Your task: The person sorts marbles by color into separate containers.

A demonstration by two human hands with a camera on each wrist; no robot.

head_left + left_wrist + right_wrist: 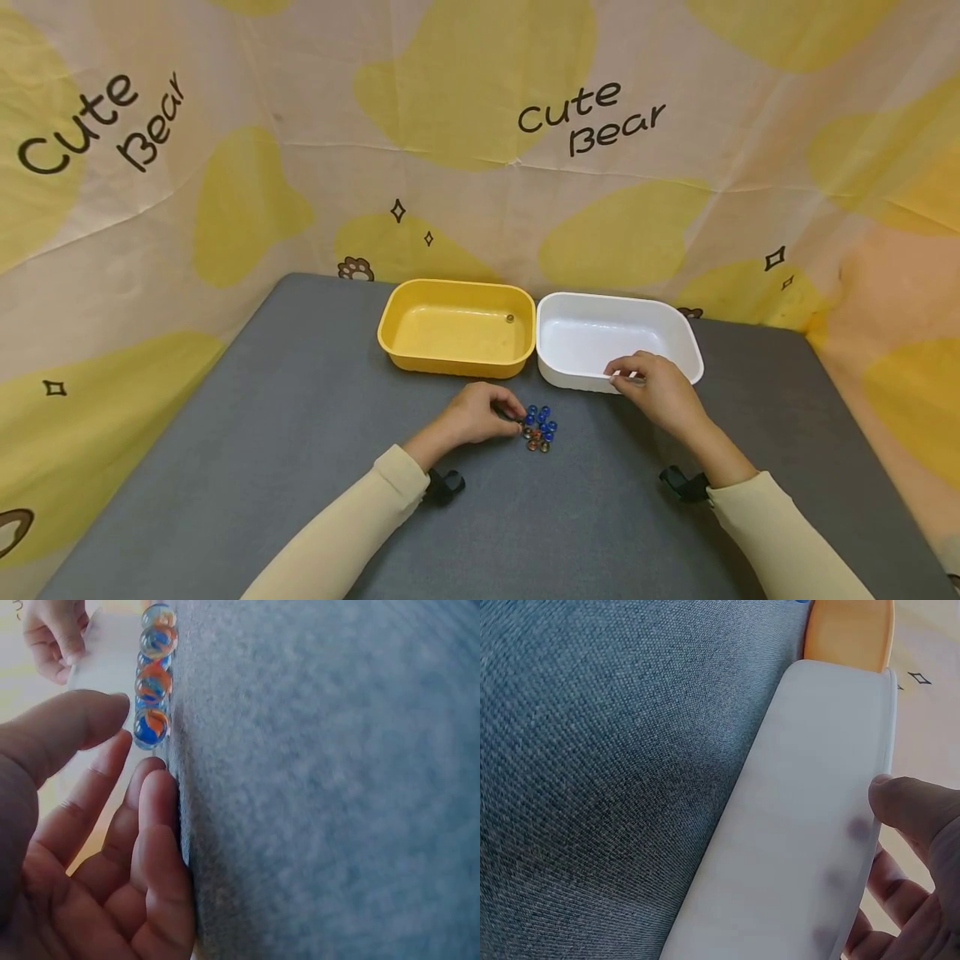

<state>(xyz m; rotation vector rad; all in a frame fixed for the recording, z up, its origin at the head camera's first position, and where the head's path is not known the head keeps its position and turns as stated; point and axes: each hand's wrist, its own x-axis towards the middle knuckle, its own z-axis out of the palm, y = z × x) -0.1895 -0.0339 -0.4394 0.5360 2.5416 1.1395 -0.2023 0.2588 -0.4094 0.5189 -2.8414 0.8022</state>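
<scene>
My left hand [483,412] is at the left edge of a cluster of glass marbles [541,428], some blue and some with orange swirls. In the left wrist view its thumb and index fingertip stand slightly apart, just short of the nearest marble [151,726], with nothing seen between them. The right hand [656,390] is at the front rim of a white plastic bin [693,346]. Its thumb [907,806] lies at the rim on the near side, while the other fingers reach behind the wall, seemingly pinching it. Their fingertips are hidden.
A yellow bin [457,367] stands against the white one on its left, with one small marble [510,318] inside near the right end. Grey cloth [262,467] covers the table. A patterned curtain [465,100] rises behind and along both sides.
</scene>
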